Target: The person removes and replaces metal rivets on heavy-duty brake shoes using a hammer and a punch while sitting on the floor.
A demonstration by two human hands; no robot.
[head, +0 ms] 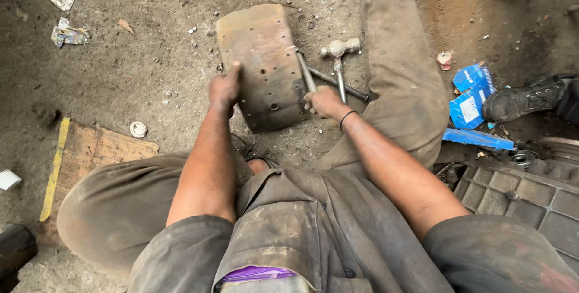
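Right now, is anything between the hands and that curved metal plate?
Nothing visible. The left hand grips the curved plate at its left edge; the right hand presses a metal rod against its right edge.

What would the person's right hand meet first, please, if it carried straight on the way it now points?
Most likely the ball-peen hammer lying just beyond the right hand, though depth is hard to judge.

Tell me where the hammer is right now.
In the head view, the hammer lies on the dirt floor just right of the curved brake shoe, above the right hand and beside the person's right leg.
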